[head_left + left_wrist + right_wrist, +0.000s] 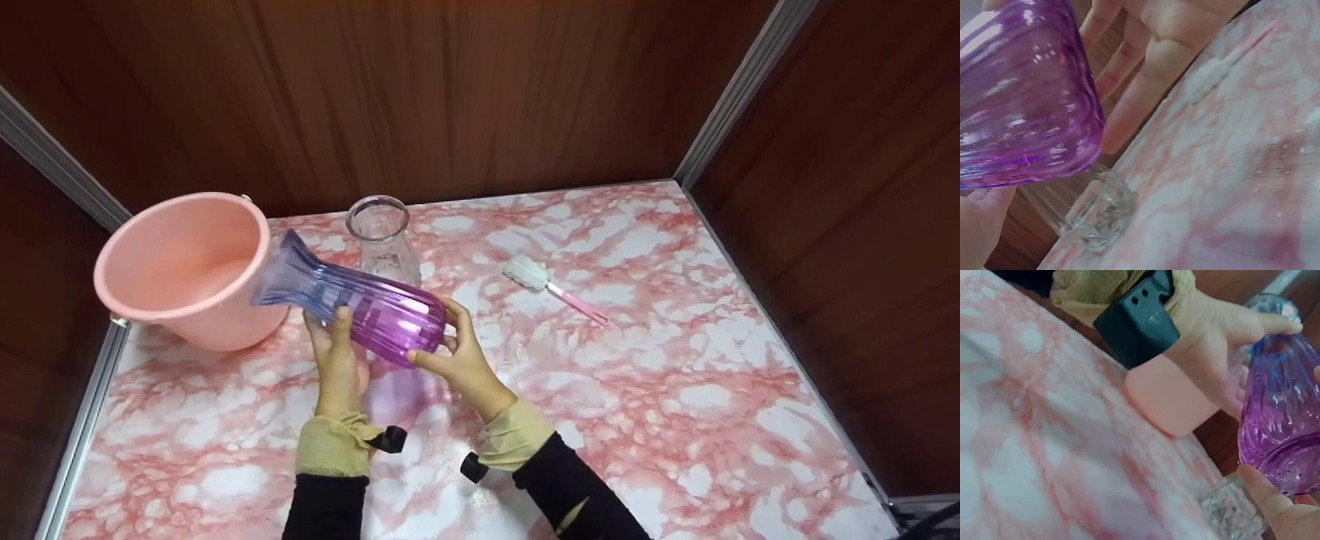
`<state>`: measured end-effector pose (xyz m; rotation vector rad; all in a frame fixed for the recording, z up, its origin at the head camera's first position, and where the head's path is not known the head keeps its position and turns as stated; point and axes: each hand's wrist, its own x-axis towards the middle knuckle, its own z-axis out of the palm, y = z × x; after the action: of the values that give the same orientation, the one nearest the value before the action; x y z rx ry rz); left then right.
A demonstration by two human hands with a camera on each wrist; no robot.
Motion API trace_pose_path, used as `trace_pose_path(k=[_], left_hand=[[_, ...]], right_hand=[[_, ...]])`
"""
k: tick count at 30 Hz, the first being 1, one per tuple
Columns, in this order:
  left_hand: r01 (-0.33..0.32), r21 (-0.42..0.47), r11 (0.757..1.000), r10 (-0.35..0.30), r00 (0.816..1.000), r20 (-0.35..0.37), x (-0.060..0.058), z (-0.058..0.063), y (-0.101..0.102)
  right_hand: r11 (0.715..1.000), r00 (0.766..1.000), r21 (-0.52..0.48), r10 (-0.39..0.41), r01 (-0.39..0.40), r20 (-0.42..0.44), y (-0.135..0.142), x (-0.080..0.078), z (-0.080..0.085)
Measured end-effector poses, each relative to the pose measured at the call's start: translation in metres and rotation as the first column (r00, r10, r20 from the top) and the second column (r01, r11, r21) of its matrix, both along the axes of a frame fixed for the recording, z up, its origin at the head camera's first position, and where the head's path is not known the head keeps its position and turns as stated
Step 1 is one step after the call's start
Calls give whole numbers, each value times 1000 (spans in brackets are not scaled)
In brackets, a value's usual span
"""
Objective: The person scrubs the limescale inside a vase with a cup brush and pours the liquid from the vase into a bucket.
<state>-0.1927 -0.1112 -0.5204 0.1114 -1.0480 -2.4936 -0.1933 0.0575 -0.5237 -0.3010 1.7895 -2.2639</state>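
Note:
A ribbed glass vase [375, 307], blue at its flared neck and purple at its base, is held tilted above the table, its mouth pointing left beside the bucket. My left hand [337, 371] grips it near the neck, thumb on the near side. Around the base, my right hand [472, 367] holds it with thumb and fingers spread apart. The right wrist view shows the vase [1280, 405] with the left hand [1213, 343] at its narrow part. In the left wrist view, the right hand [1157, 50] touches the purple base.
A pink bucket [232, 322] stands at the back left. Behind the held vase is a clear glass vase [390, 262], upright on the marbled table [660, 390]. A white sponge brush with a pink handle [577, 303] lies to the right. Brown panels [480, 97] enclose the table.

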Motion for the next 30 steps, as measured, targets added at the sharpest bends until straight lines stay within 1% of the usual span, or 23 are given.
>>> trace_pose_path(k=[1,2,4,6,8,9,10,13,15,17,20,22,24,26,27,30], left_hand=[[8,-14,1000,-8,1000,20,1,-2,2],[25,-18,1000,-25,999,28,2,-7,2],[47,-45,998,-44,997,62,5,-10,6],[57,-75,996,-50,995,90,7,-13,10],[63,-100,993,-52,992,115,8,-14,14],[64,-124,990,-46,988,148,9,-12,17],[72,-143,987,-46,983,175,10,-12,19],[101,-222,970,-47,970,236,11,-13,25],[128,-289,949,-51,964,262,12,-13,29],[137,-356,924,-48,968,248,12,-14,34],[149,-464,873,-43,972,233,11,-14,42],[159,-536,829,-39,973,229,10,-14,49],[168,-604,779,-32,973,229,9,-16,56],[169,-649,741,-31,975,218,9,-17,61],[164,-664,730,-28,977,211,9,-17,64],[156,-679,717,-35,982,188,8,-20,70]], right_hand=[[1000,1000,7,-8,8,14,2,0,-3],[1000,999,12,-15,15,28,4,0,-5],[999,999,26,-26,25,46,8,-1,-10],[999,999,45,-31,29,41,12,-2,-16],[996,999,83,-34,33,14,16,-2,-20],[993,999,114,-35,36,-11,18,-2,-22],[988,999,146,-36,41,-36,20,-2,-24],[960,993,273,-37,65,-108,25,-1,-27],[928,987,361,-36,91,-155,29,-1,-28],[890,977,437,-38,128,-208,31,-1,-29],[835,949,511,-42,205,-312,34,-2,-31],[811,926,526,-49,255,-373,35,-2,-31],[798,912,529,-59,287,-405,36,-3,-30],[795,909,526,-72,301,-410,37,-3,-30],[795,909,525,-77,304,-410,38,-3,-30],[789,911,529,-90,312,-403,42,-4,-31]])
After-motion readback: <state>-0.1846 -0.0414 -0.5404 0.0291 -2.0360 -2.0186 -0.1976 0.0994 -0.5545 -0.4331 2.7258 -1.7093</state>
